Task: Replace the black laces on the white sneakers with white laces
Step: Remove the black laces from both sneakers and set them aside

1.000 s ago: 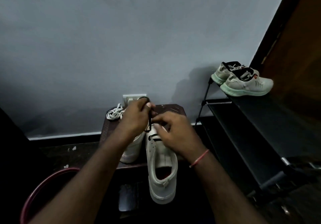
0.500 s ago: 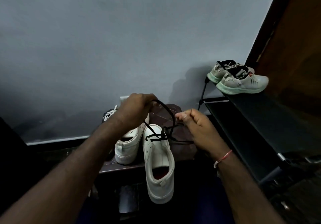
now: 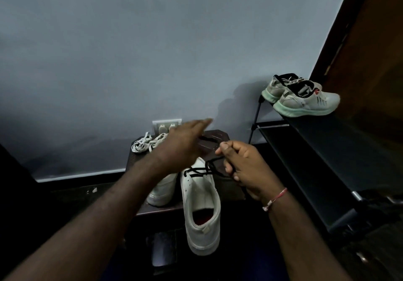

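The right hand [image 3: 244, 167] is pinching the black lace [image 3: 202, 170], likely drawing slack from the white sneaker [image 3: 201, 204] just below that pinch. The left hand [image 3: 185, 143] is blurring; I cannot tell its grip.

A plain grey wall [image 3: 152, 51] fills my view in dim light, with a white socket plate [image 3: 166, 124] low down. Below it stands a small dark table [image 3: 218, 133]. To my right, a black shoe rack [image 3: 316, 150] carries grey running shoes [image 3: 305, 103], beside a brown door [image 3: 381, 51].

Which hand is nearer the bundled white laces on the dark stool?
Left. The left hand is just beside the bundled white laces; the right hand is farther off, gripping the black lace.
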A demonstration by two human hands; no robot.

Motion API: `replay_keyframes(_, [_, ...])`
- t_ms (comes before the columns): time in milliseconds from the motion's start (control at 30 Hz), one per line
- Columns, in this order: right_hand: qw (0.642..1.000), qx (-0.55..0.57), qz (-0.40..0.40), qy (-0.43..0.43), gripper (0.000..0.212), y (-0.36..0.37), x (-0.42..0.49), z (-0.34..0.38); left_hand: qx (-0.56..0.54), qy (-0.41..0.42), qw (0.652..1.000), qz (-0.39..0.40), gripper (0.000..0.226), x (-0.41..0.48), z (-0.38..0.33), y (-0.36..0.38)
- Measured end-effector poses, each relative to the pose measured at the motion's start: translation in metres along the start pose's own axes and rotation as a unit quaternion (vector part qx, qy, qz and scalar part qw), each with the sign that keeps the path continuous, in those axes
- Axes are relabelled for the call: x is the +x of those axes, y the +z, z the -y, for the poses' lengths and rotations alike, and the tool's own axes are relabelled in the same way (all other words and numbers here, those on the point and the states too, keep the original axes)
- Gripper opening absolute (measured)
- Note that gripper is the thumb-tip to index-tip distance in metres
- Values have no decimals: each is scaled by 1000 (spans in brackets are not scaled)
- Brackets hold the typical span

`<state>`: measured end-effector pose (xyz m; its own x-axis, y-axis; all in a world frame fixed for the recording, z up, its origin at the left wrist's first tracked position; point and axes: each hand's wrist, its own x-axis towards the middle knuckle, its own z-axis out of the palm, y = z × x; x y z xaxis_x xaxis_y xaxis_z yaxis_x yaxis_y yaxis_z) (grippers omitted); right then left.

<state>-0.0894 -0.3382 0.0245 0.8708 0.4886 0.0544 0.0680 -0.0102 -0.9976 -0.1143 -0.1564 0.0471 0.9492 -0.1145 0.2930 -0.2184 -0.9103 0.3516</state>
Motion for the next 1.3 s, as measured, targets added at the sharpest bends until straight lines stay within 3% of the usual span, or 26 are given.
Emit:
replay_keyframes(100, [1000, 19, 18, 1, 30, 6, -2, 14, -108, 92, 990, -18, 23, 1, -25, 10])
replay_keyframes(200, [998, 35, 22, 43, 36, -3, -6, 19, -127, 0, 990, -56, 33, 7, -17, 8])
replay_keyframes(267, [989, 35, 100, 99, 38, -9, -16, 19, -115, -36, 989, -82, 35, 7, -7, 9])
replay_keyframes(367, [943, 223, 209, 129, 33, -4, -27, 26, -163, -7, 985, -59, 26, 4, -10, 15])
replay_keyframes(400, [925, 312, 194, 98, 30, 2, -25, 32, -195, -5, 980, -27, 24, 0, -18, 21])
replay_keyframes(467, [889, 454, 66, 8, 26, 11, -10, 40, -189, -3, 982, 25, 22, -7, -32, 37])
replay_keyframes(500, [896, 441, -16, -49, 23, 10, 1, 41, -159, 16, 987, 24, 25, -9, -38, 43])
replay_keyframes(533, [928, 342, -99, -112, 20, 6, 11, 38, -125, 39, 991, 23, 31, -11, -41, 46])
replay_keyframes(567, [956, 169, -168, -170, 15, -1, 20, 31, -109, 41, 993, 18, 36, -11, -41, 44])
replay_keyframes(600, [961, -10, -191, -199, 15, -7, 24, 22, -83, 33, 996, 12, 39, -9, -38, 39])
replay_keyframes(667, [953, -211, -127, -178, 20, -12, 23, -2, 23, 41, 998, -39, 55, -2, -24, 26])
replay_keyframes(733, [973, -211, -54, -75, 23, -6, 10, -18, 98, 67, 990, -73, 67, 0, -13, 13])
replay_keyframes(833, [991, -112, -5, 67, 30, 11, -17, -22, 115, 73, 986, -100, 48, 1, -6, 10])
replay_keyframes(900, [987, 67, 67, 129, 26, 22, -34, -15, 86, 48, 990, -101, 40, 5, -1, 15])
replay_keyframes(933, [968, 176, 113, 138, 21, 27, -41, -5, 70, 49, 991, -101, 39, 5, -1, 16])
replay_keyframes(1033, [895, 414, 155, 62, 13, 34, -46, 26, 2, 54, 996, -69, 30, 2, -15, 24])
replay_keyframes(1067, [879, 457, 133, 28, 15, 36, -41, 35, -40, 29, 997, -58, 19, 0, -22, 29])
replay_keyframes(1133, [868, 493, 38, -40, 23, 34, -19, 43, -121, -3, 992, -32, 22, -4, -32, 43])
replay_keyframes(1200, [915, 363, -86, -151, 27, 23, 10, 39, -69, 2, 998, -4, 26, -5, -27, 61])
replay_keyframes(1233, [945, 198, -150, -213, 28, 15, 24, 31, -34, 3, 999, 15, 25, -6, -20, 68])
replay_keyframes(1267, [950, -14, -180, -254, 30, 4, 36, 21, -34, -16, 999, 27, 22, -7, -15, 72])
replay_keyframes(1300, [927, -219, -168, -255, 30, -6, 44, 10, -48, -30, 998, 29, 21, -6, -10, 75])
